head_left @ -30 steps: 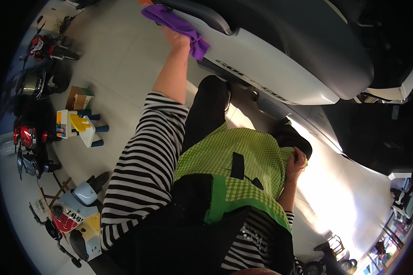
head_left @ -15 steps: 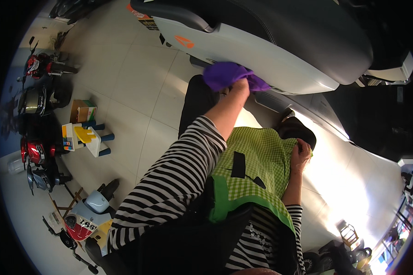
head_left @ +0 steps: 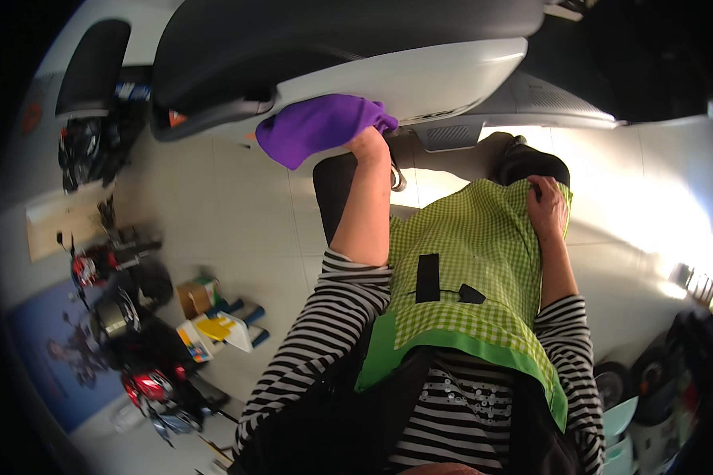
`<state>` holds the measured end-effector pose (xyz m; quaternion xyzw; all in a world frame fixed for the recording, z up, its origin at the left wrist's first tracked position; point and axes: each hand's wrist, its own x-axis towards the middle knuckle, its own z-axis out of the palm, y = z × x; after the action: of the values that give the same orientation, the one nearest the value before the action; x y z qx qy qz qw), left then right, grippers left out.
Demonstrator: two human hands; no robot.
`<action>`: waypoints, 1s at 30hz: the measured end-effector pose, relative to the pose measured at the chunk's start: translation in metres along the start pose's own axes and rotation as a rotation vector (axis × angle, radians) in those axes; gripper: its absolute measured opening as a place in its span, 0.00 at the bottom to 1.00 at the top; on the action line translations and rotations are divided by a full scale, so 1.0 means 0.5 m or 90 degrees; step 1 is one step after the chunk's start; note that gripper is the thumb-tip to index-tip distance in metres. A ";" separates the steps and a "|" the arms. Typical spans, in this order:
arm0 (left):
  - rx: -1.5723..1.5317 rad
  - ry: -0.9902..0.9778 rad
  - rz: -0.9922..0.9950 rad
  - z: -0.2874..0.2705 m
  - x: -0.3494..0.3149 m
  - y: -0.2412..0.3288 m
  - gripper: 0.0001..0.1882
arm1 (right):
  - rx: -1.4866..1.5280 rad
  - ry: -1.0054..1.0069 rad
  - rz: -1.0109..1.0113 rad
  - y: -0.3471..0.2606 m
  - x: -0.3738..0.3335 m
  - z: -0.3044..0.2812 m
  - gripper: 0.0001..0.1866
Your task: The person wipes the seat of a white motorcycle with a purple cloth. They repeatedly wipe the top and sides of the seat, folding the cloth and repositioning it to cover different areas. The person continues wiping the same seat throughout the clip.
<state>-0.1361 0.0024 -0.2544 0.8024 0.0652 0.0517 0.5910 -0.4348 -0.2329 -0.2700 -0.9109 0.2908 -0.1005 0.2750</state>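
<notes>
A purple cloth (head_left: 313, 131) lies against the lower edge of a pale grey scooter side panel (head_left: 420, 83), just below the dark seat. My left hand (head_left: 366, 144) has hold of this cloth and presses it to the panel; the cloth hides most of its fingers. On my knee, over the green checked apron (head_left: 467, 229), rests my right hand (head_left: 547, 207). Its fingers are a little bent and lie on the fabric, holding nothing that I can see.
The black scooter seat (head_left: 333, 32) runs along the top, with a ridged grey footboard (head_left: 451, 134) low beside my legs. Parked motorcycles (head_left: 154, 388), a cardboard box (head_left: 196, 297) and a small white table (head_left: 234, 331) with a yellow piece stand at left on pale floor tiles.
My left hand and the cloth have moved left along the panel toward the scooter's rear, and the cloth is spread wider. The view has swung left. My right hand stays on the knee.
</notes>
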 end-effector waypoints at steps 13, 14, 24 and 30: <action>0.795 -0.089 1.178 0.098 -0.044 -0.008 0.21 | 0.013 -0.009 0.100 0.005 -0.006 -0.006 0.12; 0.827 -0.102 1.255 0.102 -0.034 -0.018 0.21 | 0.015 -0.010 0.109 0.006 -0.007 -0.004 0.12; 0.709 -0.061 1.478 0.272 -0.023 0.050 0.17 | 0.052 0.021 0.147 0.011 -0.016 -0.004 0.11; 0.952 -0.202 1.299 0.426 -0.077 0.216 0.14 | 0.057 0.019 0.156 0.003 -0.014 -0.009 0.11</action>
<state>-0.1353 -0.2364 -0.2148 0.6217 -0.6365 0.3354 -0.3096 -0.4427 -0.2315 -0.2671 -0.8536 0.3994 -0.0928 0.3213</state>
